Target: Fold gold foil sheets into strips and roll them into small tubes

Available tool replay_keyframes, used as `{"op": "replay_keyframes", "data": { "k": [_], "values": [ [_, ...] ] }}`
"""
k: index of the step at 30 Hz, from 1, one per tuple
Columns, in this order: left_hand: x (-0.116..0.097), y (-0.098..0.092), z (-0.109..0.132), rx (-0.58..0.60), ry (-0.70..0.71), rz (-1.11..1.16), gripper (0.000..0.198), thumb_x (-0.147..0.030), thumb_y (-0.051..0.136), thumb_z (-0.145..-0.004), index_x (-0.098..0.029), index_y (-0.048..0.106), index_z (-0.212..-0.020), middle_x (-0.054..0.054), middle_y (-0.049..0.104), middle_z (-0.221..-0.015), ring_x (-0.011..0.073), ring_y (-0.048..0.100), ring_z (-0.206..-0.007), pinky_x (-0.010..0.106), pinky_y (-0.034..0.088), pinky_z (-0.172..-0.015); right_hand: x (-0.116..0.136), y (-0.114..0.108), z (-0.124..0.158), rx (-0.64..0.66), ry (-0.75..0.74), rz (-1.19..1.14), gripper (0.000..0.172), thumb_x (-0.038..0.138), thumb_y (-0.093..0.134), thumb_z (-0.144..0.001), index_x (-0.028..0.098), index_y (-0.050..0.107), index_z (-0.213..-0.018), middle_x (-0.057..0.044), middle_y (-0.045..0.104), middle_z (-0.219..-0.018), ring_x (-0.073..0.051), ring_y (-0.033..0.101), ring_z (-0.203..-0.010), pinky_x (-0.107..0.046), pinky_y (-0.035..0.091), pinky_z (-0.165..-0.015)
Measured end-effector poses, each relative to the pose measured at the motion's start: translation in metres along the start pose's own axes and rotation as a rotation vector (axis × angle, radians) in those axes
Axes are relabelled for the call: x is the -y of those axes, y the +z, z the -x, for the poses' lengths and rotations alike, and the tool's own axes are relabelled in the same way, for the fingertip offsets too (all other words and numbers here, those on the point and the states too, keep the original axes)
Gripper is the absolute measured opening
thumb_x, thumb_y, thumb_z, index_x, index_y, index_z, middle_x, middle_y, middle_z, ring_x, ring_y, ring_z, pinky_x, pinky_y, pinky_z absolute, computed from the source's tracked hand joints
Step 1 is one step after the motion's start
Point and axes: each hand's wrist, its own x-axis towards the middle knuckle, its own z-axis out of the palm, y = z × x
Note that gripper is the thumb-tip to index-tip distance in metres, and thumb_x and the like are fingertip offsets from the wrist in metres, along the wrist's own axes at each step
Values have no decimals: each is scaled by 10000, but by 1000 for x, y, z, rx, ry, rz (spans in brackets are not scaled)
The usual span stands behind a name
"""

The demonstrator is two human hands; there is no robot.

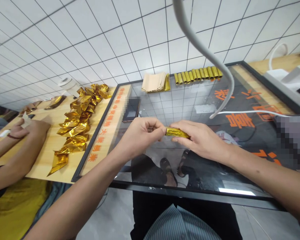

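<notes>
One gold roll point(177, 133) is over the glass tabletop point(160, 106): my left hand point(143, 135) pinches its end, my right hand point(200, 136) grips its length. Probably I am tightening it; next needs even pressure.

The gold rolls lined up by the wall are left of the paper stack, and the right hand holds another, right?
No: in the head view, the gold rolls lined up by the wall are right of the paper stack. The right hand holds another roll.
</notes>
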Motion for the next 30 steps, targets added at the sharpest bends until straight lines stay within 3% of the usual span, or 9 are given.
{"op": "replay_keyframes", "data": {
  "k": [4,7,13,19,22,25,30],
  "values": [
    [6,1,4,-132,139,150,127,-310,769,-939,-188,734,-948,2,713,-731,104,583,-591,210,462,-537,4,-4,-2,-10,99,-106,187,403,672,-1073,255,695,-1186,18,729,-958,-176,657,-831,-308,445,-747],
    [14,3,8,-236,330,57,116,-249,812,-923,-193,757,-1009,10,742,-815,111,648,-673,217,513,-612,5,-6,-3,1,162,-164,181,431,670,-1068,253,681,-1099,50,656,-845,-149,586,-747,-291,400,-688],
    [19,11,11,-213,536,-236,75,-199,774,-976,-211,764,-1049,-15,696,-809,98,574,-647,238,454,-602,6,-3,-3,33,194,-232,200,441,669,-1058,246,653,-1013,59,565,-803,-138,520,-734,-287,359,-659],
    [18,16,8,-239,490,-164,41,-223,785,-983,-214,754,-957,-4,701,-812,118,594,-697,261,451,-635,9,-4,-5,52,188,-233,263,435,684,-1042,238,585,-900,68,513,-759,-130,485,-704,-292,338,-642],
    [23,19,8,-236,444,-63,109,-238,777,-991,-210,738,-893,-1,679,-802,122,583,-707,260,442,-629,11,-5,-5,11,196,-303,153,395,730,-1007,251,683,-1035,52,624,-853,-147,552,-780,-293,393,-699],
    [32,24,10,-260,379,80,97,-249,797,-978,-215,736,-912,-4,668,-826,115,573,-704,246,448,-619,13,-6,-6,-75,249,-436,261,372,793,-946,265,730,-1176,32,680,-928,-161,580,-810,-291,428,-717],
    [40,32,16,-274,274,198,187,-275,818,-961,-210,659,-888,4,661,-905,120,603,-776,244,489,-684,16,-10,-7,-95,285,-548,229,417,799,-930,240,759,-1070,25,649,-848,-149,534,-722,-277,404,-638]
  ]
}}
